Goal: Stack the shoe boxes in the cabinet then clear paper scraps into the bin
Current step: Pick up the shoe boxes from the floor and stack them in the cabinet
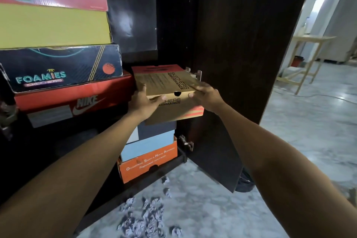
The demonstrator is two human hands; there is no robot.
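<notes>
- Leftmost, Foamies box (61, 68) sits stacked on Nike box (77, 98) in the cabinet (231, 44).
- My left hand (144, 103) grips the tan Skechers box (166, 85), atop the right stack.
- My right hand (205, 95) clamps its right corner.
- Paper scraps (146, 216) litter the floor (309, 131).

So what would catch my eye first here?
Two hands, left hand and right hand, grip a tan box at the centre, on a stack in a dark cabinet. To the left rises a taller pile of bright boxes. Crumpled paper scraps litter the floor below.
</notes>
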